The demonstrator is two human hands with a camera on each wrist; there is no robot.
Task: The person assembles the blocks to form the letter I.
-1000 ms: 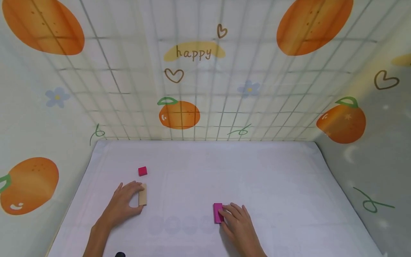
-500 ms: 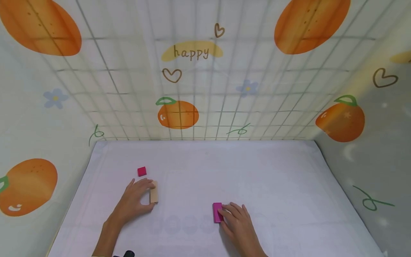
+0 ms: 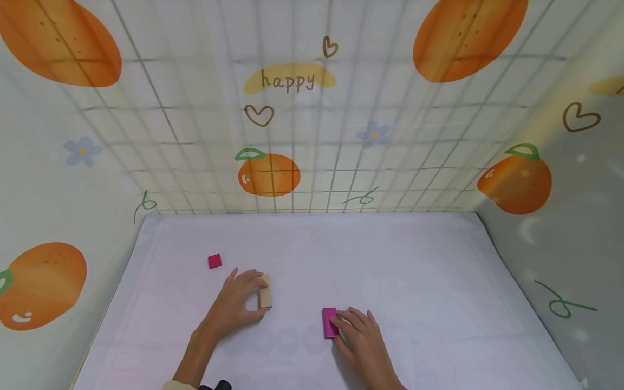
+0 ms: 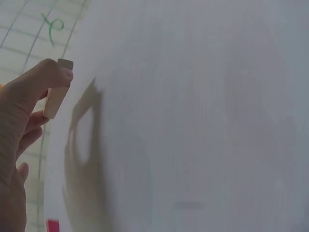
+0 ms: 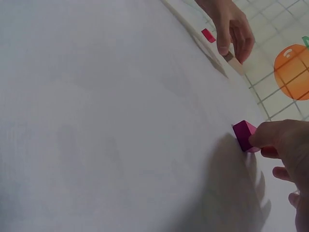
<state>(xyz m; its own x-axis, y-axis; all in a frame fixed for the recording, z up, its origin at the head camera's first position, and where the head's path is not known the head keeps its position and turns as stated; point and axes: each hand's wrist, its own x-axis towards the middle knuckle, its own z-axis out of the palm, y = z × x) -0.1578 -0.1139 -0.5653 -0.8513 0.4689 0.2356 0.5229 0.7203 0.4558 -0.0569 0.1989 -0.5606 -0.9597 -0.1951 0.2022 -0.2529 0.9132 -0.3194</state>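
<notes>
My left hand (image 3: 235, 303) pinches a plain wooden block (image 3: 265, 291) by its two ends, between thumb and fingers. In the left wrist view that wooden block (image 4: 57, 96) is raised, its shadow falling apart from it on the white surface. To the right, my right hand (image 3: 362, 336) grips a magenta block (image 3: 329, 323), which stands on the table in the right wrist view, thumb and forefinger on its near side. Behind the left hand lies a small red block (image 3: 215, 261), touched by neither hand.
A white cloth covers the table (image 3: 390, 260). Around it rise curtain-like walls printed with oranges (image 3: 269, 174), hearts and a grid. A black object (image 3: 223, 385) shows at the bottom edge near the left forearm.
My left hand has carried the wooden block to the right, away from the red block and closer to the magenta one. The right hand keeps its hold in the same place.
</notes>
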